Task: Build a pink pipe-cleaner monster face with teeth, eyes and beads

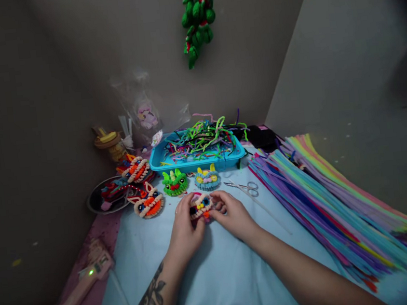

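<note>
Between my two hands is a small pipe-cleaner animal head (201, 206), mostly cream with an orange patch, a yellow bit and a dark blue eye. My left hand (187, 229) wraps its left side, with the thumb below. From the right, my right hand (235, 216) pinches its edge between thumb and fingers. Fingers cover parts of the head's sides. Just beyond it sit a green pipe-cleaner head (174, 182) and a blue one with yellow ears (207, 178). Scissors (243, 187) lie to the right of them.
A blue tray (197, 165) of pipe-cleaner scraps stands at the back. Long pipe cleaners (326, 212) fan out on the right. At left are orange-and-cream heads (149, 204), a metal bowl (94, 203) and a pink glue gun (83, 286). A thin white stick (268, 211) lies near the scissors.
</note>
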A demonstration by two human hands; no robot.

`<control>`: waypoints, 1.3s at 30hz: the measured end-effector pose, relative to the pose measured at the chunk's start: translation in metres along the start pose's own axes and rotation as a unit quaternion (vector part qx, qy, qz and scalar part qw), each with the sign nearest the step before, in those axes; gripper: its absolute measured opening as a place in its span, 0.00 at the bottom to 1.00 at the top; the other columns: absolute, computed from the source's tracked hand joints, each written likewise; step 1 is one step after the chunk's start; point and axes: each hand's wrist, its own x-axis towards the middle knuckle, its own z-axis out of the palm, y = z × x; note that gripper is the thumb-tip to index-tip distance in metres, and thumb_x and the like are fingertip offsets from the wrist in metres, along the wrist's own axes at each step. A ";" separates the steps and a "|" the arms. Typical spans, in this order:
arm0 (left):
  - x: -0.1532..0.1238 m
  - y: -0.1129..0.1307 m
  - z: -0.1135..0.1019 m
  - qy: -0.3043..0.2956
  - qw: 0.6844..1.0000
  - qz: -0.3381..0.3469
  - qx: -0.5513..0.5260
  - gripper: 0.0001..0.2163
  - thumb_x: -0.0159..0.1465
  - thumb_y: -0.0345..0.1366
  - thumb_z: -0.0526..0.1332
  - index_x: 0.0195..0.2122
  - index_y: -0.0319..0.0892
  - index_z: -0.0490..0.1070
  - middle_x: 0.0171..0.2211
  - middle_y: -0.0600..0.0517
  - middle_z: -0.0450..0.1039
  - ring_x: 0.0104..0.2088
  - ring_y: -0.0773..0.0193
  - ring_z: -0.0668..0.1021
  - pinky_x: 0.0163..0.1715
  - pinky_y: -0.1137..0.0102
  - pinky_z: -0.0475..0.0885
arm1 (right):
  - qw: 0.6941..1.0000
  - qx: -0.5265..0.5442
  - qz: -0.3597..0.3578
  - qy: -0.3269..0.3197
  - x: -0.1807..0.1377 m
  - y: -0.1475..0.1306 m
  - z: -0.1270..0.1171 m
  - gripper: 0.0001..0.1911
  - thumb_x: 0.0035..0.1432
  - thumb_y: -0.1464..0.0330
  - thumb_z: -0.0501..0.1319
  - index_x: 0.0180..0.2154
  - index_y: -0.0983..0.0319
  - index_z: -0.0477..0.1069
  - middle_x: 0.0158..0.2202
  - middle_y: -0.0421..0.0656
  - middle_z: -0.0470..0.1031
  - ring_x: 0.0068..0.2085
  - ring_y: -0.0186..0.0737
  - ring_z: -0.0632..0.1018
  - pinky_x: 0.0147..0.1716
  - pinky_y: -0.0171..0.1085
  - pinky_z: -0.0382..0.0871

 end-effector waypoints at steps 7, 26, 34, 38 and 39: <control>-0.002 -0.002 -0.014 -0.055 0.993 -0.039 -0.094 0.33 0.54 0.27 0.59 0.61 0.43 0.50 0.61 0.40 0.55 0.61 0.52 0.61 0.56 0.55 0.61 | 0.996 -0.068 -0.063 0.002 -0.010 -0.018 0.002 0.16 0.49 0.74 0.62 0.42 0.60 0.66 0.40 0.43 0.68 0.39 0.40 0.72 0.39 0.39 0.69; -0.004 -0.008 -0.015 -0.013 0.988 -0.052 -0.143 0.34 0.49 0.19 0.51 0.59 0.43 0.55 0.59 0.43 0.60 0.57 0.56 0.66 0.54 0.59 0.65 | 0.930 -0.305 -0.201 -0.034 -0.023 -0.027 0.010 0.06 0.58 0.72 0.57 0.38 0.60 0.70 0.40 0.47 0.68 0.42 0.46 0.68 0.40 0.43 0.68; -0.005 0.003 -0.034 0.077 0.996 0.028 0.027 0.15 0.57 0.27 0.55 0.46 0.44 0.65 0.44 0.48 0.68 0.47 0.58 0.71 0.47 0.61 0.67 | 0.936 -0.279 -0.210 -0.039 -0.025 -0.023 0.008 0.05 0.58 0.74 0.56 0.36 0.60 0.68 0.41 0.47 0.67 0.43 0.45 0.68 0.42 0.43 0.68; -0.006 0.004 -0.039 0.037 0.998 0.034 0.048 0.09 0.59 0.26 0.54 0.38 0.44 0.67 0.38 0.49 0.70 0.41 0.60 0.72 0.42 0.64 0.68 | 0.934 -0.288 -0.209 -0.033 -0.025 -0.022 0.007 0.08 0.58 0.72 0.57 0.41 0.60 0.69 0.39 0.47 0.67 0.42 0.45 0.68 0.41 0.43 0.68; -0.005 0.004 -0.039 0.032 0.998 0.031 0.047 0.08 0.59 0.26 0.54 0.37 0.44 0.68 0.37 0.50 0.70 0.41 0.60 0.72 0.41 0.65 0.68 | 0.933 -0.293 -0.208 -0.034 -0.025 -0.023 0.007 0.08 0.58 0.71 0.58 0.41 0.59 0.69 0.39 0.47 0.67 0.42 0.45 0.68 0.41 0.43 0.68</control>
